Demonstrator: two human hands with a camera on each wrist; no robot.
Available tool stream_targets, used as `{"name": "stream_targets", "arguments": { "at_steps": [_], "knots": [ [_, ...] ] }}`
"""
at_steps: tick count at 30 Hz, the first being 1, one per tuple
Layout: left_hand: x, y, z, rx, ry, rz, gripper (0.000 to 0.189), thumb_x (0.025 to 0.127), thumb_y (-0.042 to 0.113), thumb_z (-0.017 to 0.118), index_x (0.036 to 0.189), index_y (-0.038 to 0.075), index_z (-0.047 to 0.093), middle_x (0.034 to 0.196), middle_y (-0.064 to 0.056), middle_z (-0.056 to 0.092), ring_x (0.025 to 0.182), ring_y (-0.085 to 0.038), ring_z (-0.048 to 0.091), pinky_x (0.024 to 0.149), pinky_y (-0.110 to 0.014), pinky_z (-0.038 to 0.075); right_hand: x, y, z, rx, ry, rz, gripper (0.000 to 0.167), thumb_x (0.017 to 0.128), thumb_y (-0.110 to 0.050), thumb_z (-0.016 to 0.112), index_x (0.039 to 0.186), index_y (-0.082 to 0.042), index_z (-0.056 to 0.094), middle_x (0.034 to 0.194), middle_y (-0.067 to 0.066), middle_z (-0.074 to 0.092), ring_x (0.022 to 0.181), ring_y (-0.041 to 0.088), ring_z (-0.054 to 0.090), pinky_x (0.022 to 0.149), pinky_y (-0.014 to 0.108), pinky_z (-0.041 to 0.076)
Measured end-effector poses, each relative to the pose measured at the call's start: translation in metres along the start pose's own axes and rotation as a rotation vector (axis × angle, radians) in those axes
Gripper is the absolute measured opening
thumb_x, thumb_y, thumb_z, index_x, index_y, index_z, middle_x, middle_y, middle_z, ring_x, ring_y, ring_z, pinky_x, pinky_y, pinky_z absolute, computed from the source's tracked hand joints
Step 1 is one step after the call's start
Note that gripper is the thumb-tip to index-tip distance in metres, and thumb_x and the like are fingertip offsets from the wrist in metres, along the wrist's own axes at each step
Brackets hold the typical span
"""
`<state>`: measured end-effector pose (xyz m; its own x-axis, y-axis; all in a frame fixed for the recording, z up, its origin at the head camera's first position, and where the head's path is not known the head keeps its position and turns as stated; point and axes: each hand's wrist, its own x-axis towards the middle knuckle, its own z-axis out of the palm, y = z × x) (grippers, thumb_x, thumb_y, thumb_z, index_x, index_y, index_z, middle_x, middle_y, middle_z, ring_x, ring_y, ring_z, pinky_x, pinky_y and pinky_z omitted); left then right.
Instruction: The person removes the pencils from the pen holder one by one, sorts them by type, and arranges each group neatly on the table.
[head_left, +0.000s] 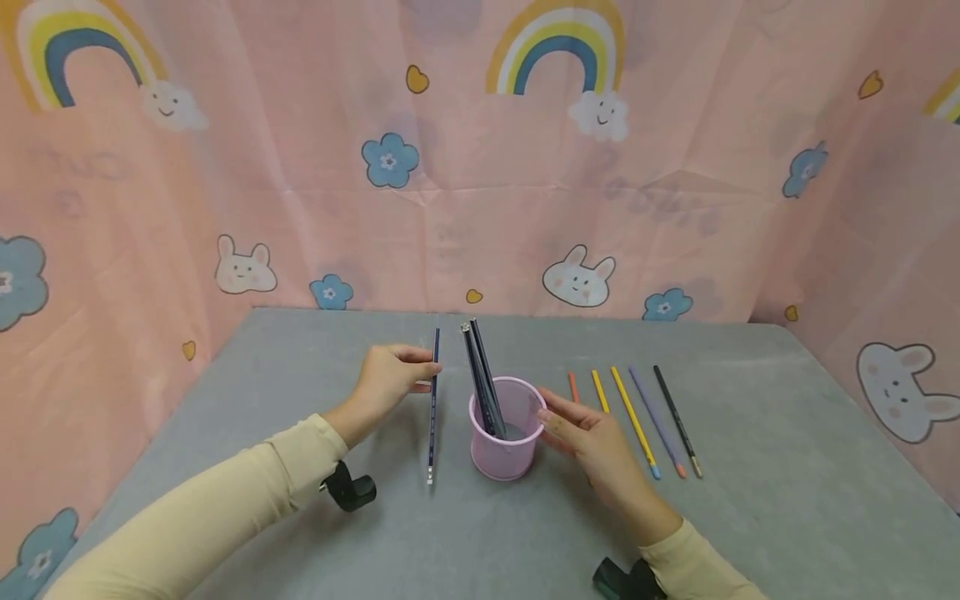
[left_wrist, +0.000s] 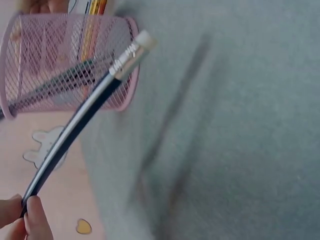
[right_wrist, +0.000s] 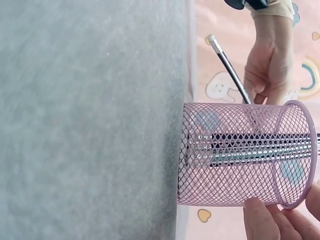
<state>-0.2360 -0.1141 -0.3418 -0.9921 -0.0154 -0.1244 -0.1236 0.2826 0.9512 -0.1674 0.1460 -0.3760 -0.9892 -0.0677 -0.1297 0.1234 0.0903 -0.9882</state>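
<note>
My left hand [head_left: 384,379] pinches a dark blue pencil [head_left: 432,425] near its upper end, just left of the cup. The pencil's white eraser end [left_wrist: 145,40] points down and is raised off the table, its shadow showing in the left wrist view. A pink mesh pencil cup [head_left: 502,461] stands upright on the table. My right hand [head_left: 596,442] holds it by the right side, thumb at the rim and fingers against the mesh [right_wrist: 230,190]. Several dark pencils [head_left: 480,375] lean inside, eraser ends at the bottom.
Right of the cup lie a red pencil [head_left: 573,387], two yellow pencils [head_left: 633,421], a purple pencil [head_left: 656,421] and a black pencil [head_left: 677,421], partly behind my right hand. A pink patterned curtain [head_left: 450,225] rises behind the grey table [head_left: 787,500].
</note>
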Motion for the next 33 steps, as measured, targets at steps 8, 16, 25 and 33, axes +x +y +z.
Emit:
{"name": "stream_targets", "arguments": {
  "at_steps": [8,16,25,33],
  "knots": [
    [0.011,-0.011,-0.002,0.002,-0.022,-0.045,0.025,0.088,0.006,0.074,0.109,-0.007,0.071,0.107,-0.02,0.074,0.077,-0.013,0.071,0.078,-0.033,0.063,0.001,-0.001,0.0,-0.01,0.004,0.0,0.047,0.098,-0.02,0.064,0.142,-0.008,0.055,0.147,0.009,0.054,0.132,0.029,0.056,0.099,0.04,0.052],
    [0.017,-0.019,0.0,0.029,-0.013,-0.08,0.024,0.088,0.004,0.073,0.11,-0.007,0.071,0.11,-0.021,0.072,0.078,-0.013,0.07,0.078,-0.032,0.062,-0.001,-0.001,0.001,-0.016,-0.007,-0.025,0.046,0.097,-0.018,0.064,0.141,-0.006,0.055,0.146,0.011,0.055,0.132,0.03,0.056,0.099,0.042,0.052],
    [0.025,-0.031,0.003,0.054,-0.035,-0.115,0.025,0.086,0.003,0.074,0.108,-0.008,0.071,0.096,-0.015,0.074,0.065,-0.008,0.066,0.072,-0.029,0.062,-0.002,0.003,0.0,-0.011,-0.01,-0.03,0.045,0.098,-0.017,0.063,0.141,-0.005,0.055,0.145,0.011,0.055,0.131,0.03,0.057,0.099,0.041,0.052],
    [0.03,-0.036,0.004,0.09,-0.043,-0.136,0.022,0.085,0.004,0.075,0.105,-0.006,0.072,0.094,-0.013,0.073,0.063,-0.007,0.065,0.066,-0.023,0.06,-0.002,0.002,-0.001,-0.018,-0.014,-0.05,0.046,0.098,-0.02,0.063,0.141,-0.006,0.055,0.146,0.011,0.055,0.132,0.03,0.056,0.1,0.042,0.051]
  ]
}}
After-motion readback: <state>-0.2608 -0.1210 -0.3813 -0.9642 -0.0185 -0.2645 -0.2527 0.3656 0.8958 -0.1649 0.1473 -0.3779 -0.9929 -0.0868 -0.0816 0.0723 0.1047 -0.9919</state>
